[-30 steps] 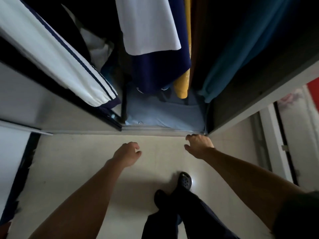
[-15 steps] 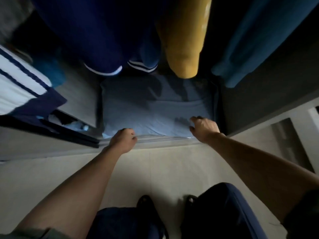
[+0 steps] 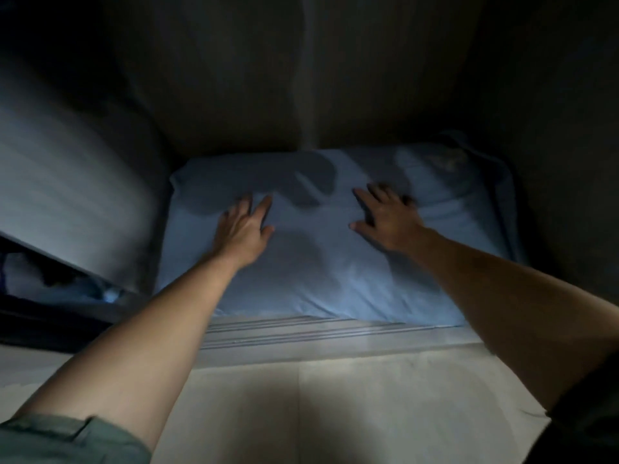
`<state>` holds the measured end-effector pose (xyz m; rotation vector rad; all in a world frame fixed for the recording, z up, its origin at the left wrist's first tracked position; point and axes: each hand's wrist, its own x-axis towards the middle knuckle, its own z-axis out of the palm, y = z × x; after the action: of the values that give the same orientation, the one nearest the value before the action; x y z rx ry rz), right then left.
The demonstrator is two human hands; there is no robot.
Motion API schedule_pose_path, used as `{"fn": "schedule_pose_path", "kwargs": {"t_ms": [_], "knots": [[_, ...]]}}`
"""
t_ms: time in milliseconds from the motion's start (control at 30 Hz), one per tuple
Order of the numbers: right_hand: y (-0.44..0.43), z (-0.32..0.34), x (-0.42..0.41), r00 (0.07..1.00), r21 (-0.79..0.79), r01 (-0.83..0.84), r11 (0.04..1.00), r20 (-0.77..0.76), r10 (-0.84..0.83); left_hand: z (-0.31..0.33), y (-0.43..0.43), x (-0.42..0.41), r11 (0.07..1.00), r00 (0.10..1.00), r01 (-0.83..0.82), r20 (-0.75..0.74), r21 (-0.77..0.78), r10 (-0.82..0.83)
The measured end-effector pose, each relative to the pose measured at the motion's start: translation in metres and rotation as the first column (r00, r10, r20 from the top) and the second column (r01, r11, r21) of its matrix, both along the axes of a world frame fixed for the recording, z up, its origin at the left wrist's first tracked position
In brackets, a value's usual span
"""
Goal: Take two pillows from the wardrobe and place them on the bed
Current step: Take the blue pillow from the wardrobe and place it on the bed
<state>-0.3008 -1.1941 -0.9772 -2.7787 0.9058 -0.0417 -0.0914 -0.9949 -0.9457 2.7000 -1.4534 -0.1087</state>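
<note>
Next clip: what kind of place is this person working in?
Most likely the bottom of a bedroom wardrobe, seen from the floor in front. A blue pillow lies in a dark, walled compartment, behind a ridged door track. Both open hands, left and right, reach onto the pillow.

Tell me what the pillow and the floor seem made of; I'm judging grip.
Pillow: soft blue woven fabric, probably cotton, matte, creased and dented under the hands. Floor: pale tile, seemingly smooth and slightly glossy, with a straight joint line showing.
</note>
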Motion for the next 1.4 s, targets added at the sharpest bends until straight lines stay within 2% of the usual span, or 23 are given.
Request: {"fn": "schedule_pose_path", "kwargs": {"t_ms": [167, 267, 467, 667, 800, 933, 1067, 1167, 1233, 1400], "knots": [[0.006, -0.04, -0.006, 0.987, -0.006, 0.043, 0.999, 0.154, -0.042, -0.032, -0.007, 0.021, 0.997, 0.998, 0.051, 0.022, 0.06, -0.052], [0.0, -0.04, -0.001, 0.965, -0.001, 0.078, 0.997, 0.25, -0.076, -0.049, -0.014, 0.022, 0.999, 0.999, 0.035, 0.034, 0.023, -0.036], [-0.007, -0.034, 0.008, 0.952, 0.083, 0.122, 0.989, 0.272, -0.141, -0.054, -0.036, 0.019, 0.987, 0.998, -0.043, 0.046, -0.156, 0.051], [-0.016, -0.014, 0.017, 0.931, 0.205, 0.154, 0.967, 0.298, -0.212, -0.051, -0.037, 0.017, 0.986, 0.998, -0.03, 0.043, -0.162, 0.038], [-0.004, 0.006, 0.014, 0.854, 0.107, 0.178, 0.978, 0.477, -0.208, -0.046, -0.038, 0.012, 0.995, 0.997, 0.021, -0.078, -0.093, -0.028], [0.013, 0.023, 0.006, 0.782, 0.016, 0.133, 0.991, 0.612, -0.115, -0.031, -0.046, 0.007, 0.989, 0.998, 0.023, -0.052, -0.148, -0.031], [0.017, 0.019, 0.0, 0.774, -0.017, 0.179, 0.984, 0.62, -0.13, -0.008, -0.053, 0.003, 0.975, 0.995, 0.095, 0.041, -0.2, -0.088], [0.014, 0.007, 0.0, 0.806, -0.093, 0.239, 0.967, 0.573, -0.144, 0.004, -0.042, 0.001, 0.915, 0.978, 0.198, 0.134, -0.35, -0.16], [0.013, -0.003, 0.001, 0.837, -0.101, 0.244, 0.965, 0.524, -0.156, 0.002, -0.033, -0.005, 0.884, 0.975, 0.205, 0.168, -0.42, -0.146], [0.018, -0.023, -0.006, 0.89, -0.122, 0.209, 0.97, 0.435, -0.137, -0.022, -0.03, -0.026, 0.929, 0.976, 0.136, 0.208, -0.343, -0.067]]}}
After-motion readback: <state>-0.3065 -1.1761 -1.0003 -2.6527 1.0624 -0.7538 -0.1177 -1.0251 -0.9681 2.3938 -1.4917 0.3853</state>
